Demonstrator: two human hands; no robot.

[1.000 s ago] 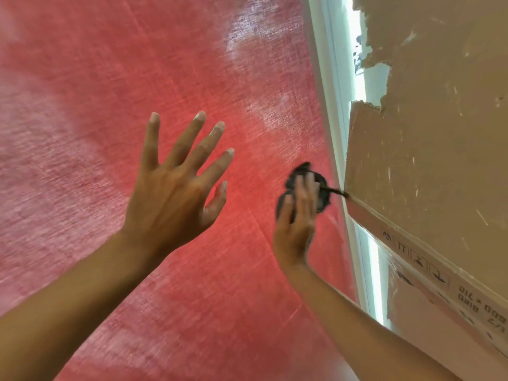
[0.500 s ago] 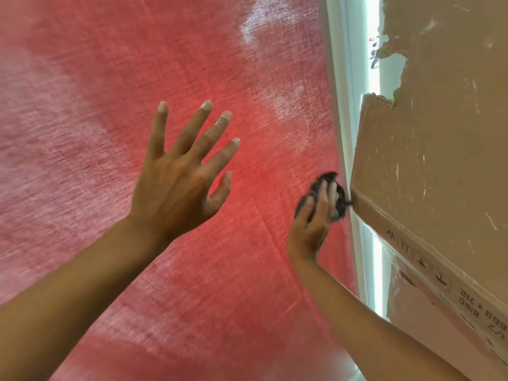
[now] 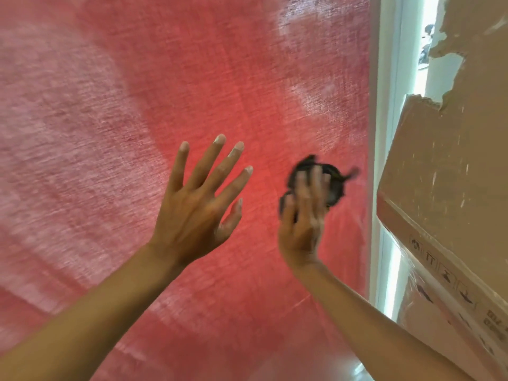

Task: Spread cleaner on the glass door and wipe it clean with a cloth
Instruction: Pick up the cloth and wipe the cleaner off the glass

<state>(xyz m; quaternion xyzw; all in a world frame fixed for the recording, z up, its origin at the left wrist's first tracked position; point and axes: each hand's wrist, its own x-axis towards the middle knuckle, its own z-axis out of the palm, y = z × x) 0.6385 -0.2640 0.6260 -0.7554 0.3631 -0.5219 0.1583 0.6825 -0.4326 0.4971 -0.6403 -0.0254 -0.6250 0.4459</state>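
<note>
Cardboard box (image 3: 450, 171), lower edge strip: row of small dark shipping pictograms, printed upside down as seen; one resembles paired arrows, the others too blurred to identify.
Cardboard box, far right of the same strip: a few dark printed characters, upside down and cut by the frame edge; not legible.
Elsewhere: no readable text, brand or number.
</note>
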